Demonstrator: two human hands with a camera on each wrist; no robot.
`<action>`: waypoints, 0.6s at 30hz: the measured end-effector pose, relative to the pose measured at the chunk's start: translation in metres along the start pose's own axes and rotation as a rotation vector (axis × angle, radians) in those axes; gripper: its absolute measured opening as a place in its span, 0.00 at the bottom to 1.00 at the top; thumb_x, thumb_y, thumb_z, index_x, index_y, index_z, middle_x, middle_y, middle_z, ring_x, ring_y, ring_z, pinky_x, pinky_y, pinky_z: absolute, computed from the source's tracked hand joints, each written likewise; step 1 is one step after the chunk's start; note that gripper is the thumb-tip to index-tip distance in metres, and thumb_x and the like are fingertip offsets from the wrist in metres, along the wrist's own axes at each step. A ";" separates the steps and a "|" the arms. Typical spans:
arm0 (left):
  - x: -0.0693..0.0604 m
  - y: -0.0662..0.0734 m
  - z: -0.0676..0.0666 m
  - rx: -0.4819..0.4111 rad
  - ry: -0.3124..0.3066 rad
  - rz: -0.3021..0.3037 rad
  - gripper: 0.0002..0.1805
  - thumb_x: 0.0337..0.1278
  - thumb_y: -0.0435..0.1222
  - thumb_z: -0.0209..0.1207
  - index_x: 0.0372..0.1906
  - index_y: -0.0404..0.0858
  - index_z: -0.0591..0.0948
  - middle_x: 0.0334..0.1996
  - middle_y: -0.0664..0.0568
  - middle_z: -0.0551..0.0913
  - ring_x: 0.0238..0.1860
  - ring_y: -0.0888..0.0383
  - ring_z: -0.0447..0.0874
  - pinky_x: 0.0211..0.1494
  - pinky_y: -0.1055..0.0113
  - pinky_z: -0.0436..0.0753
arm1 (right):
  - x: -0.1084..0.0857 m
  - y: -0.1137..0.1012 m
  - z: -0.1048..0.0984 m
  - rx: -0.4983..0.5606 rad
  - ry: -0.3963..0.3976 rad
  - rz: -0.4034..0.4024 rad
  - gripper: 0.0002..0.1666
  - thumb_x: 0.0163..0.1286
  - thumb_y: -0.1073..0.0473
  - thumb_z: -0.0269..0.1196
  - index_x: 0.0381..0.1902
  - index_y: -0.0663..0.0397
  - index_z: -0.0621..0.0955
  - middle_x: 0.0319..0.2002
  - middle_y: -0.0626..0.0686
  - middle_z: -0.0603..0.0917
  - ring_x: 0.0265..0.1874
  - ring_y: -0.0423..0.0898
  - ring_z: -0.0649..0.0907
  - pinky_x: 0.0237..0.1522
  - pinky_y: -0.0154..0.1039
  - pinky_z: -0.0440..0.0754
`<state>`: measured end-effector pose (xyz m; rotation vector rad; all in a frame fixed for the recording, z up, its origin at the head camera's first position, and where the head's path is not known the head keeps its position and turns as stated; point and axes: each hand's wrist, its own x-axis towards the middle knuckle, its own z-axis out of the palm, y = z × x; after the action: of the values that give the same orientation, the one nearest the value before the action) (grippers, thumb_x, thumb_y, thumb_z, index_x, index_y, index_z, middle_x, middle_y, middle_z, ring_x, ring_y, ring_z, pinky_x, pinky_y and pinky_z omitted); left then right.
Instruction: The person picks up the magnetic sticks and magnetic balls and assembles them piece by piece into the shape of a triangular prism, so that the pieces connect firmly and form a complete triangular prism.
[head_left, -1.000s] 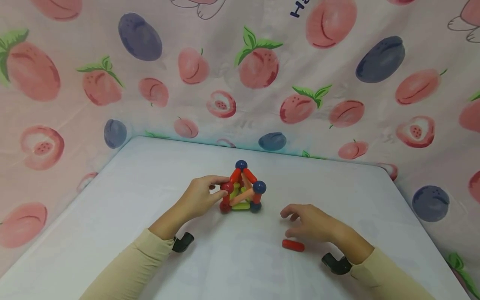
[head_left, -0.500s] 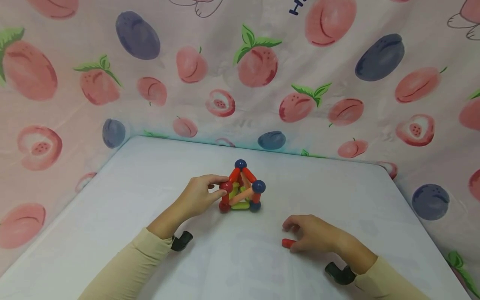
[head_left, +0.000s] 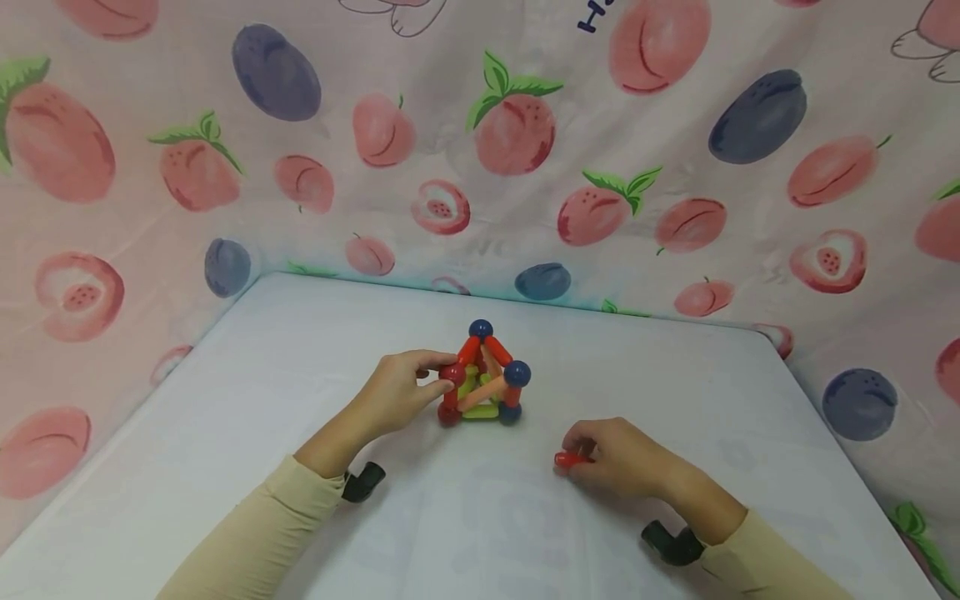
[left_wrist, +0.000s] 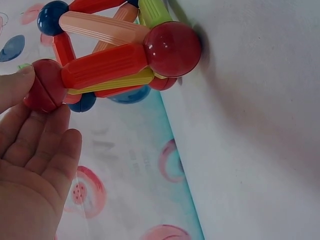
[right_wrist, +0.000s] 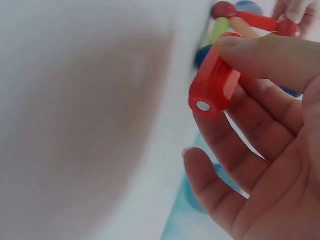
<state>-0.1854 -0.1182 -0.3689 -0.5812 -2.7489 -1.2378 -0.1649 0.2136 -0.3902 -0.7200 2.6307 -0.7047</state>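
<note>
A frame of magnetic rods and balls (head_left: 483, 387) stands on the white table, with red, orange and yellow-green rods joined by dark blue and red balls. My left hand (head_left: 397, 392) pinches the upper left red ball (left_wrist: 46, 85) between thumb and fingers. To the right of the frame, apart from it, my right hand (head_left: 626, 457) holds a red magnetic rod (right_wrist: 215, 82) between thumb and fingers. A round metal spot shows at the rod's near end in the right wrist view. The back of the frame is partly hidden.
The white tabletop (head_left: 465, 517) spreads around both hands. Behind it hangs a pink cloth (head_left: 450, 117) printed with fruit, which also covers the sides. Black wrist devices (head_left: 672, 543) sit under both forearms.
My right hand has come down to the red rod, taken hold of it and moved it slightly left and farther away. The left hand keeps its pinch on the red ball.
</note>
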 end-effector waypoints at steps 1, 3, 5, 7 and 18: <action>0.000 0.000 0.000 -0.002 -0.002 0.000 0.19 0.61 0.33 0.68 0.58 0.37 0.84 0.50 0.47 0.86 0.52 0.42 0.82 0.53 0.52 0.83 | 0.001 -0.003 -0.002 -0.001 0.014 -0.004 0.12 0.64 0.56 0.72 0.44 0.46 0.84 0.34 0.39 0.81 0.36 0.42 0.78 0.41 0.38 0.81; 0.000 0.000 0.000 -0.003 -0.006 0.001 0.19 0.61 0.33 0.68 0.58 0.37 0.84 0.51 0.47 0.86 0.52 0.42 0.82 0.53 0.51 0.83 | 0.002 -0.011 -0.007 -0.009 0.045 -0.016 0.12 0.64 0.58 0.72 0.45 0.46 0.84 0.36 0.40 0.82 0.38 0.43 0.79 0.44 0.41 0.82; 0.001 0.001 -0.001 -0.005 -0.010 0.004 0.19 0.61 0.33 0.68 0.58 0.36 0.84 0.51 0.47 0.86 0.52 0.41 0.82 0.53 0.51 0.83 | 0.002 -0.020 -0.013 -0.025 0.086 -0.038 0.13 0.64 0.59 0.72 0.46 0.46 0.85 0.38 0.40 0.83 0.41 0.45 0.80 0.46 0.45 0.81; 0.001 0.002 -0.001 -0.003 -0.013 0.008 0.19 0.61 0.33 0.68 0.58 0.36 0.83 0.51 0.47 0.86 0.52 0.42 0.82 0.53 0.51 0.83 | 0.003 -0.029 -0.018 -0.048 0.133 -0.067 0.13 0.63 0.60 0.72 0.46 0.46 0.85 0.40 0.41 0.84 0.44 0.47 0.81 0.47 0.47 0.81; 0.000 0.003 -0.001 0.020 -0.015 -0.002 0.20 0.61 0.34 0.68 0.58 0.37 0.83 0.51 0.47 0.85 0.52 0.42 0.82 0.53 0.52 0.83 | 0.027 -0.073 -0.038 -0.103 0.302 -0.237 0.14 0.65 0.61 0.71 0.49 0.52 0.86 0.45 0.47 0.86 0.47 0.48 0.82 0.50 0.50 0.81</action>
<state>-0.1844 -0.1167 -0.3659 -0.5890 -2.7713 -1.2101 -0.1753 0.1578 -0.3238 -1.0414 2.9019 -0.8014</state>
